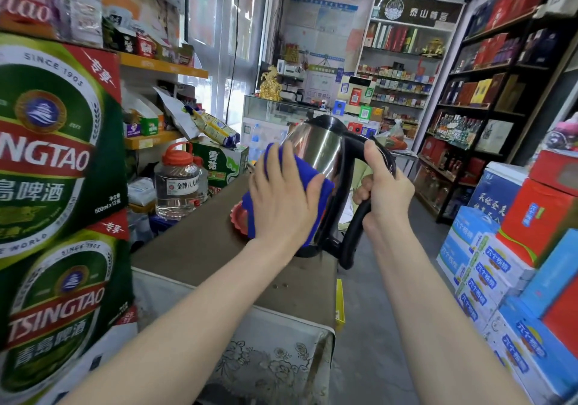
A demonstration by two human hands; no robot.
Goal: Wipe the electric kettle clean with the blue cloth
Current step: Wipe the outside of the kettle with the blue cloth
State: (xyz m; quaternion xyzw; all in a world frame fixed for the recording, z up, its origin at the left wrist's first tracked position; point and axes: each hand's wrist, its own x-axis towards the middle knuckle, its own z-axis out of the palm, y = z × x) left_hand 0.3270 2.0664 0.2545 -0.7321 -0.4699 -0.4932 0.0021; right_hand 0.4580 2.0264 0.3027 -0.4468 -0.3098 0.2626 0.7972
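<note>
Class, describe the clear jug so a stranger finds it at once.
Find the green beer cartons stacked on the left. Right of them, at the brown table's left edge, stands the clear jug. Only it has an orange-red lid and carry handle.

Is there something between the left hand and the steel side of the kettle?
Only the blue cloth, which the left hand presses flat against the kettle. Nothing else visible lies between them.
</note>
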